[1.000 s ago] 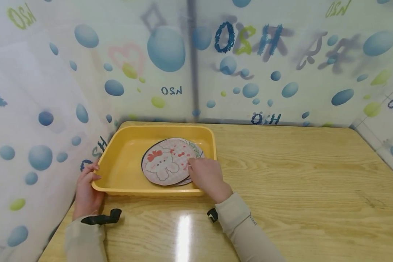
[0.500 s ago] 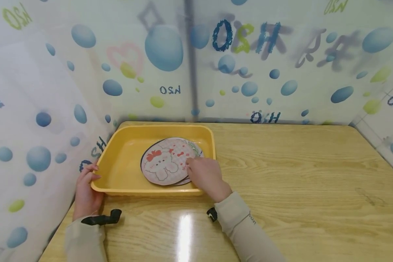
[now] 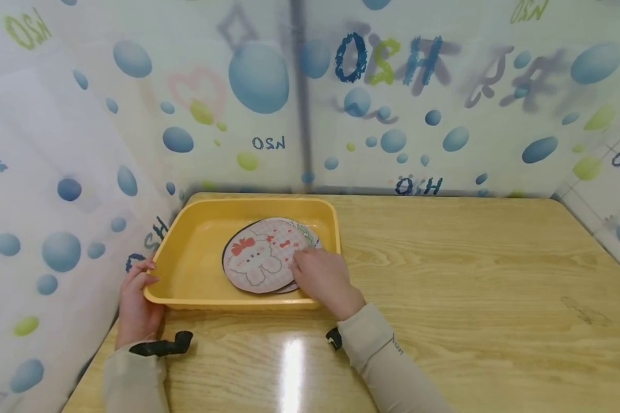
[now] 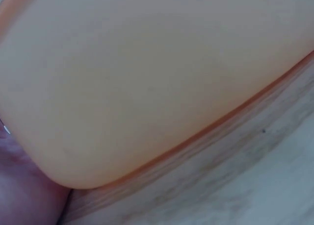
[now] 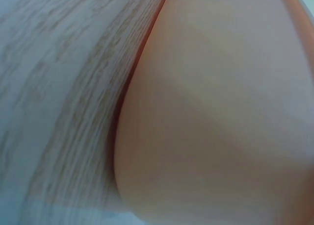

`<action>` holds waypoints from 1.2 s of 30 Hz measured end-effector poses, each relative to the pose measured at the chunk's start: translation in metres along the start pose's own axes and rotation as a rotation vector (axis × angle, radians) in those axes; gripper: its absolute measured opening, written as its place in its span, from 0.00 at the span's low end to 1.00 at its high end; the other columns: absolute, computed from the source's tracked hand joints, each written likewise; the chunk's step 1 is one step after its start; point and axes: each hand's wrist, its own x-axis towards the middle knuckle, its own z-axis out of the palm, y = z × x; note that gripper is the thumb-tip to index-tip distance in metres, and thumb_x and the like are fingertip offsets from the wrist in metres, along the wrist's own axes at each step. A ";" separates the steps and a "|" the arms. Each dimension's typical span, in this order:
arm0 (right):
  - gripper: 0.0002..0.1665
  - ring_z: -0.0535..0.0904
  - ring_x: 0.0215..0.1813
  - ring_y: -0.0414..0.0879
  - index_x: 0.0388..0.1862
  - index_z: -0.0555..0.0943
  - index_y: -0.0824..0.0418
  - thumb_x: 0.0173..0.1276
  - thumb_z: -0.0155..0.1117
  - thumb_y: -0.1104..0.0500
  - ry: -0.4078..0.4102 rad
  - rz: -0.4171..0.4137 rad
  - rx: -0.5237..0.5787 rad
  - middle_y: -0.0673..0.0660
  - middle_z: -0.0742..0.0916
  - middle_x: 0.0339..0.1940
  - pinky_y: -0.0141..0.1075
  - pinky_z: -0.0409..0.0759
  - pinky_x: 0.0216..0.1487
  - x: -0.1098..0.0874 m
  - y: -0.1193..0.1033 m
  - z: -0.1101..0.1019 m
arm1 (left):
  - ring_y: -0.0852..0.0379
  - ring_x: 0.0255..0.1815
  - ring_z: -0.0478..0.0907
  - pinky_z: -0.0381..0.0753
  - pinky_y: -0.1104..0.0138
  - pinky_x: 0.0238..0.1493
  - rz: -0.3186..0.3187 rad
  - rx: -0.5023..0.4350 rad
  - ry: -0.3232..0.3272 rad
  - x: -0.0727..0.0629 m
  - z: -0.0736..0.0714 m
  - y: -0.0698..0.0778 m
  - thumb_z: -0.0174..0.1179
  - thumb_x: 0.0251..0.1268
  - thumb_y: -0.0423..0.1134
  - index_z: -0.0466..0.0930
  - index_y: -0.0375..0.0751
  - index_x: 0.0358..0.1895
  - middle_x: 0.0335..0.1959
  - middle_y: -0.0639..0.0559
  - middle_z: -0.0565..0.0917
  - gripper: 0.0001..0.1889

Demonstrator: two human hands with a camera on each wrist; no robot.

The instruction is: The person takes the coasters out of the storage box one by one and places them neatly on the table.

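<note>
A yellow plastic tray stands on the table; its outer wall fills much of the left wrist view. Inside lie overlapping round mats. The top mat is pale pink checked, with a white rabbit wearing a red bow. Part of another mat, with green on it, shows from beneath. My left hand grips the tray's left front corner, fingers over the rim. Reaching over the right front corner, my right hand pinches the mats' right edge with curled fingers. Its fingertips are partly hidden, so how many mats it holds is unclear.
The wood-grain table extends to the right of the tray. A patterned curtain with blue and green dots stands behind the tray and close along its left side. A black wrist mount sits at my left cuff.
My right hand has shifted very slightly left over the mats' edge. The tray and my left hand stay in place.
</note>
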 end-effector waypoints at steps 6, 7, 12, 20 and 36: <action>0.15 0.68 0.22 0.42 0.19 0.72 0.50 0.64 0.49 0.48 -0.043 0.010 -0.035 0.47 0.72 0.20 0.37 0.65 0.17 -0.002 -0.002 -0.001 | 0.52 0.63 0.51 0.61 0.67 0.59 -0.003 0.025 -0.020 -0.002 0.001 0.001 0.37 0.61 0.24 0.71 0.39 0.34 0.67 0.49 0.52 0.12; 0.15 0.68 0.22 0.42 0.19 0.72 0.50 0.63 0.49 0.47 -0.056 0.015 -0.037 0.48 0.72 0.20 0.37 0.65 0.17 -0.002 -0.002 -0.002 | 0.52 0.63 0.51 0.60 0.67 0.60 -0.004 0.031 -0.021 -0.002 0.001 0.001 0.38 0.61 0.24 0.71 0.39 0.34 0.67 0.49 0.52 0.12; 0.15 0.67 0.21 0.43 0.19 0.71 0.50 0.63 0.49 0.47 -0.083 0.033 -0.041 0.49 0.72 0.19 0.36 0.64 0.15 -0.001 -0.002 -0.001 | 0.52 0.63 0.51 0.61 0.68 0.59 -0.009 0.039 -0.023 -0.001 0.001 0.001 0.38 0.61 0.25 0.71 0.40 0.35 0.67 0.49 0.53 0.12; 0.16 0.67 0.19 0.42 0.19 0.70 0.51 0.63 0.50 0.46 -0.036 0.013 -0.031 0.48 0.72 0.17 0.36 0.64 0.14 0.000 -0.003 0.000 | 0.52 0.63 0.51 0.60 0.67 0.60 -0.004 0.040 -0.019 -0.001 0.000 0.002 0.36 0.61 0.25 0.71 0.40 0.34 0.66 0.49 0.53 0.12; 0.16 0.76 0.50 0.44 0.50 0.77 0.49 0.63 0.54 0.52 0.087 -0.025 0.076 0.50 0.77 0.54 0.38 0.77 0.37 -0.001 0.002 0.000 | 0.52 0.62 0.52 0.62 0.68 0.59 -0.011 0.060 0.004 0.000 0.001 0.001 0.37 0.61 0.25 0.71 0.41 0.34 0.65 0.50 0.55 0.12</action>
